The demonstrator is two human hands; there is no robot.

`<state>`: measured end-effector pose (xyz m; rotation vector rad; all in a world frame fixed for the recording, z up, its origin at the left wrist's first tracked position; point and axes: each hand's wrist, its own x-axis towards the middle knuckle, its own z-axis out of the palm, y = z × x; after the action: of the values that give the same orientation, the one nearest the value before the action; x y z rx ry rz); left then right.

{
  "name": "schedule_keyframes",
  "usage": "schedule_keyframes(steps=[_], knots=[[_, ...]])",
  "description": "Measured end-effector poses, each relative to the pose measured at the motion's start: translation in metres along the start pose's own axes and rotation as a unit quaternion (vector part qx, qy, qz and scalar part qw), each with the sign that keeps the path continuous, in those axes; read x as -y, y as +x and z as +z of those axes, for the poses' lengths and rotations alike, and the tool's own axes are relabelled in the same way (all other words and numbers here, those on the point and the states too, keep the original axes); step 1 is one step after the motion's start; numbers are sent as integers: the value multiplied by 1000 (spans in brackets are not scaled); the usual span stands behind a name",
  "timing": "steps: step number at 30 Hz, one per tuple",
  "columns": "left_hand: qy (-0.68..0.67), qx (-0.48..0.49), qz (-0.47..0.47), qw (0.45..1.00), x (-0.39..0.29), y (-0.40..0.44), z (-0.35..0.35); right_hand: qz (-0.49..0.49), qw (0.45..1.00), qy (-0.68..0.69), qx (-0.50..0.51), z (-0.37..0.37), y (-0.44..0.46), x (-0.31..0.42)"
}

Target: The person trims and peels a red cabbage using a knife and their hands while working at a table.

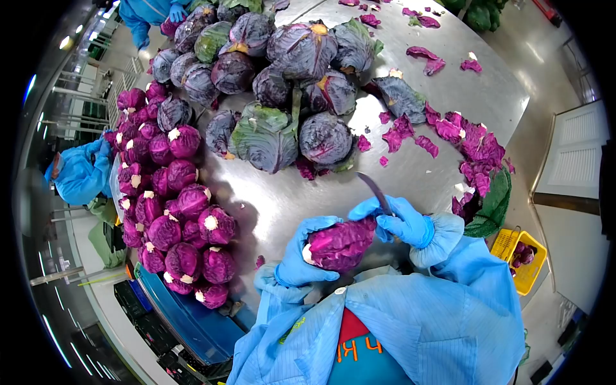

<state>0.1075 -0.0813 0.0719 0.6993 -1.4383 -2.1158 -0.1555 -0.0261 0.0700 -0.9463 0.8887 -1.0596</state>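
Observation:
My left hand [305, 251], in a blue glove, is wrapped round a peeled red cabbage [341, 246] just above the table's near edge. The cabbage's pale cut stem faces left, toward my palm. My right hand [399, 221], also gloved, grips a knife [374, 190] at the cabbage's right end. The knife's dark curved blade points up and away from me; most of its handle is hidden in my fingers. Beyond my hands lie unpeeled red cabbages [326, 138] with dark outer leaves, and several peeled red cabbages [217, 224] are piled to the left.
Torn purple leaves [478, 151] lie along the right edge of the metal table [276, 199], partly over a green mesh bag [493, 202]. A yellow crate [531, 266] with purple pieces stands on the floor at right. Co-workers in blue [80, 173] are at the left and far side.

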Motion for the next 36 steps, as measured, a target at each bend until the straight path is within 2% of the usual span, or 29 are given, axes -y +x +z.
schedule_keyframes(steps=[1, 3, 5, 9, 13, 14, 15, 18, 21, 23, 24, 25, 26, 27, 29, 30, 31, 32, 34, 35, 36], knots=[[51, 5, 18, 999, -3, 1, 0, 73, 989, 125, 17, 2, -2, 5], [155, 16, 52, 986, -8, 2, -1, 90, 987, 130, 27, 3, -2, 5], [156, 10, 53, 986, -8, 3, 2, 34, 992, 103, 63, 2, 1, 4], [169, 34, 39, 984, -7, 5, 7, 61, 991, 2, 116, -11, -2, 4], [85, -22, -74, 993, -11, 3, 16, 32, 996, -60, 60, -9, 1, 4], [65, -33, -93, 993, -10, 4, 16, 54, 998, 16, 24, -6, -2, 6], [45, -44, -113, 992, -9, 4, 16, 49, 998, 4, 35, -7, -3, 11], [130, -32, -82, 988, -6, 4, 16, 51, 996, -41, 59, -10, -8, 40], [230, -63, -41, 970, 0, 2, 16, -117, 992, 52, 5, -35, -25, 41], [271, -86, -22, 958, 2, 2, 12, -135, 980, 100, -108, -56, -35, 43], [233, -93, -28, 968, 4, 2, 10, -50, 968, 138, -205, -56, -38, 53], [204, -94, -26, 974, 4, 2, 9, -79, 964, 11, -255, -47, -27, 71], [174, -95, -25, 980, 3, 2, 9, -52, 943, -156, -290, -52, -26, 67], [144, -99, -25, 984, 2, 1, 11, -23, 893, -319, -316, -58, -24, 56], [141, -84, -7, 986, 3, 3, 13, -88, 908, -257, -318, -51, -16, 11], [141, -75, 3, 987, 3, 7, 14, -39, 902, -354, -245, -38, -18, 14], [154, -69, 3, 986, 2, 9, 15, -47, 940, -270, -201, -17, -13, 9], [167, -63, 1, 984, 2, 10, 17, -62, 958, -246, -133, -3, -9, 7], [150, -78, -15, 985, 8, 9, 21, -32, 970, -234, -49, 18, -5, 3], [171, -91, -22, 981, 11, 7, 20, -34, 971, -233, -39, 28, -4, 4], [192, -105, -28, 975, 12, 6, 20, -49, 966, -243, -78, 36, -5, 0]])
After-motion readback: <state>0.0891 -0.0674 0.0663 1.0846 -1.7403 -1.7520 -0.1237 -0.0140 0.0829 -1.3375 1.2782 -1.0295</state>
